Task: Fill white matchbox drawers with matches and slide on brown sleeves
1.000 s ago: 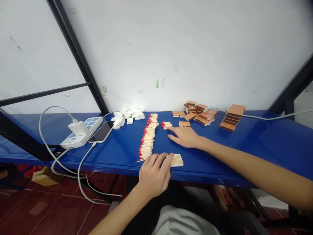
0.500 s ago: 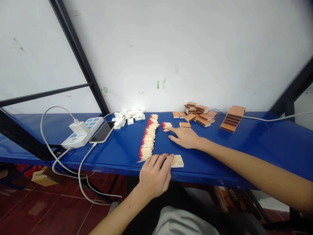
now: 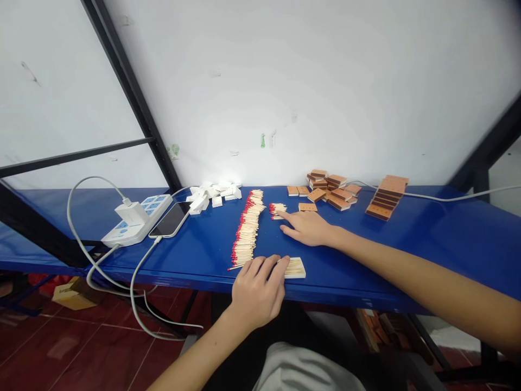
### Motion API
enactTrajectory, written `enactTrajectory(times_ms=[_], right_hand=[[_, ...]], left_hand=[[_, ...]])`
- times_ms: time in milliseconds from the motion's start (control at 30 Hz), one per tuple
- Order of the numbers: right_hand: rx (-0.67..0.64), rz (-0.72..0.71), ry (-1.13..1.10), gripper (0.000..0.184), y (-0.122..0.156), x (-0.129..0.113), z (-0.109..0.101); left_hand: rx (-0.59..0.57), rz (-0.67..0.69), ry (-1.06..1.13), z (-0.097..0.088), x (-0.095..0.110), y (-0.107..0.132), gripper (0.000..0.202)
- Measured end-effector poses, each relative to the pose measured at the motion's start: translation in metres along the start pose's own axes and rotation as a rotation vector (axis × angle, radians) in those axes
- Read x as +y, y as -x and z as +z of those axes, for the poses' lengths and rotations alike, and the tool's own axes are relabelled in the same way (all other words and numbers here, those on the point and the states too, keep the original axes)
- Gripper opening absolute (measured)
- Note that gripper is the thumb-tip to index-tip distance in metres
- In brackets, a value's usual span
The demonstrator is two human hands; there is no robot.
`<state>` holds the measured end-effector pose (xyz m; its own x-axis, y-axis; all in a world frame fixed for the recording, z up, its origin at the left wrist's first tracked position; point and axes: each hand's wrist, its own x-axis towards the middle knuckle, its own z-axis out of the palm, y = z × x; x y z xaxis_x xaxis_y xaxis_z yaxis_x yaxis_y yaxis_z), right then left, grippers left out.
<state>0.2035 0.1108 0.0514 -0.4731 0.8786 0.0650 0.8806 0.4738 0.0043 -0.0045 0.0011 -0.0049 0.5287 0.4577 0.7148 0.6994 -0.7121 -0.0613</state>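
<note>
At the shelf's front edge my left hand curls over the left end of a white matchbox tray and grips it. Matches lie in the tray, with their far ends hidden under my fingers. My right hand is farther back, its index finger stretched out onto a small pile of red-tipped matches and its thumb apart. Between that pile and the white trays runs a long row of matches, red heads to the left. An orange matchbox cover lies just behind my right hand.
Several white empty trays are heaped at the back left. Matchboxes are piled at the back, with a slanted stack of them farther right. A phone and a power strip with looping cables occupy the left.
</note>
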Motion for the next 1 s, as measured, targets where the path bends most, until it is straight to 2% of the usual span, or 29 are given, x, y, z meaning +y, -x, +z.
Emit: enactTrajectory(times_ms=[400,1000], right_hand=[[0.037,0.058,-0.068,0.05,0.0028,-0.0032,-0.0006],[0.019,0.022,-0.013,0.054,0.0014,-0.0025,0.0]], left_hand=[[0.001,0.006,0.019,0.0,0.0002,0.0004,0.04],[0.01,0.008,0.019,0.0021,-0.0008,0.0008,0.039]])
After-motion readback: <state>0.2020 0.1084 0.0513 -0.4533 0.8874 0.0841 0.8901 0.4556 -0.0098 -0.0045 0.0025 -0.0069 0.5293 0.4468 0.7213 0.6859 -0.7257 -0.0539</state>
